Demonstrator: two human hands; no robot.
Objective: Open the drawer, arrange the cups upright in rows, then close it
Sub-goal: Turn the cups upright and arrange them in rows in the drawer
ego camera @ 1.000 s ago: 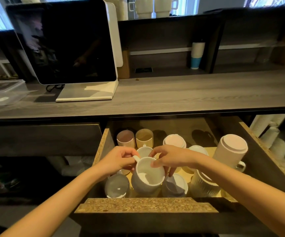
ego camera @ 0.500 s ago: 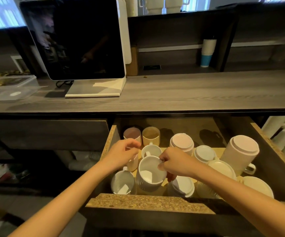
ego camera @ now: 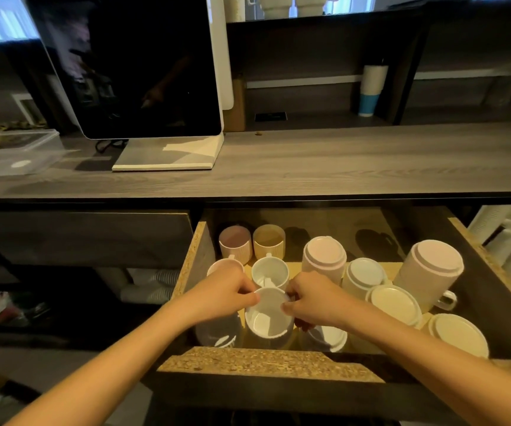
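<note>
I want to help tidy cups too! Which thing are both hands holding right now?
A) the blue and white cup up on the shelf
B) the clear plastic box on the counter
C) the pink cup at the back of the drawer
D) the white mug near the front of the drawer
D: the left hand and the right hand both pinch the rim of the white mug, which is mouth up in the open drawer.

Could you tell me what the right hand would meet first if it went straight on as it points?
The right hand points left, pinching the rim of the white mug, so it meets that mug first; just past it, likely the left hand, though depth is unclear.
</note>
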